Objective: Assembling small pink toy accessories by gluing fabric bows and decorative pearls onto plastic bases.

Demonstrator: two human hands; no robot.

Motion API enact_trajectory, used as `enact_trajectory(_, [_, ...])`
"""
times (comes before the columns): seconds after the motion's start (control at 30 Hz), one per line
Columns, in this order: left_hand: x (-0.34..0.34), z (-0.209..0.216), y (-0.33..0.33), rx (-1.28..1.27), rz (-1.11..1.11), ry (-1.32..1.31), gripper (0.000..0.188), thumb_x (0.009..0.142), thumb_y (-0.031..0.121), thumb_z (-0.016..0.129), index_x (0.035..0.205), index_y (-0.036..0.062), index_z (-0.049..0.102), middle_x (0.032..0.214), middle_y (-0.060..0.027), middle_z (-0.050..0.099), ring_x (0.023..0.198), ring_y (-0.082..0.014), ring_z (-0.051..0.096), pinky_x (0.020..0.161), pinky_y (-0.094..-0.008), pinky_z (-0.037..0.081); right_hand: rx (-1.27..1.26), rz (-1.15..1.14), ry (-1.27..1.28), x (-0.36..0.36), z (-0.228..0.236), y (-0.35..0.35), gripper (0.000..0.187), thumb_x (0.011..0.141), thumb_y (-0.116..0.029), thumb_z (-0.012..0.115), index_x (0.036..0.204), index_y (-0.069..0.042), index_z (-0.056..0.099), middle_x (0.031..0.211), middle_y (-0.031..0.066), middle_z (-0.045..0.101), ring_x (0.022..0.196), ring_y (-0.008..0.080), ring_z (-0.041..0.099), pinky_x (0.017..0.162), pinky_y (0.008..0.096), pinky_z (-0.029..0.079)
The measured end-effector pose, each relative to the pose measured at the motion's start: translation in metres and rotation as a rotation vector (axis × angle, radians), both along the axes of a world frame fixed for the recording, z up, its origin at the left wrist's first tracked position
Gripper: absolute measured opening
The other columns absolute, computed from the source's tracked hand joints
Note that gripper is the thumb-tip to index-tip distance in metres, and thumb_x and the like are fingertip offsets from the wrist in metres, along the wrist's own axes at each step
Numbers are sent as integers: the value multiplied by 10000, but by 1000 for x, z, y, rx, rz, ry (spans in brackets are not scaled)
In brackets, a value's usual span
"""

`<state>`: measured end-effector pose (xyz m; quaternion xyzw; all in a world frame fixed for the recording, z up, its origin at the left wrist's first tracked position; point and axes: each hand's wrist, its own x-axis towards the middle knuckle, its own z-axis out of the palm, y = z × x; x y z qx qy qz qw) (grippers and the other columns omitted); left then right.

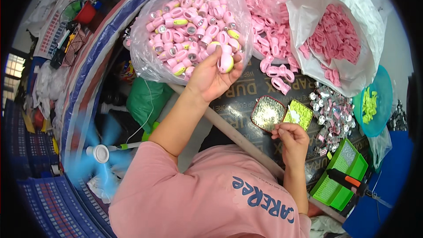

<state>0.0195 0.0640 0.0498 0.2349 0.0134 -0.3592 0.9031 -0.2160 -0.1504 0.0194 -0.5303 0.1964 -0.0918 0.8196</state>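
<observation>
My left hand [210, 80] is raised at the near edge of a clear plastic bag [143, 64], its fingers closed around a small pink flashlight [226, 61] with a yellow-green part. Many similar pink flashlights [178, 35] with silvery heads fill that bag. Over the tabletop, my right hand [292, 142] has thumb and forefinger pinched together by the near corner of a red-rimmed tray [252, 120] of small shiny metal pieces. Whatever lies between those fingertips is too small to make out. Beside that tray is a yellow-green tray [305, 127] of small pieces.
A white sack [372, 22] of pink casings stands at the back right. Loose pink casings [280, 72] and silvery parts [330, 110] lie on the table. Rightward are a teal basin [382, 114], green bins [339, 198] and an electric screwdriver [346, 180]. A blue fan [100, 153] spins at left.
</observation>
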Motion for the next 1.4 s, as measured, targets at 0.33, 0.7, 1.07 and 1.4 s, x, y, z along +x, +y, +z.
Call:
enact_trajectory(0.33, [136,60,67,1871,714,-1622,374,1004,357,612,1314,148,630,1074,-180,660,958,-396,636,861,-501,513,-10,-81,-36,-21,-7,-21,128,938,73,630,1056,60,678,1017,183,734,852,233,722,770,340,603])
enact_trajectory(0.7, [146,58,44,2197,688,-1901,399,991,406,599,1242,112,695,1292,-172,632,1223,-397,553,980,-543,456,-714,-71,-48,31,0,-38,112,907,34,692,1016,26,720,981,102,745,826,181,706,714,285,557])
enact_trajectory(1.07, [-38,-20,-78,1057,66,-1478,483,882,20,720,1342,-6,573,1314,-203,633,1176,-338,630,998,-398,510,-1447,93,42,121,-12,-60,389,678,-49,842,1051,-20,736,993,165,725,993,381,655,884,463,524])
enact_trajectory(1.4, [-45,-46,-90,566,-182,-405,315,1080,153,524,1367,24,510,1115,-109,665,847,-169,694,688,-273,554,-1093,-24,54,58,25,-32,350,766,-59,843,1094,-16,730,1015,183,718,891,344,703,818,412,572])
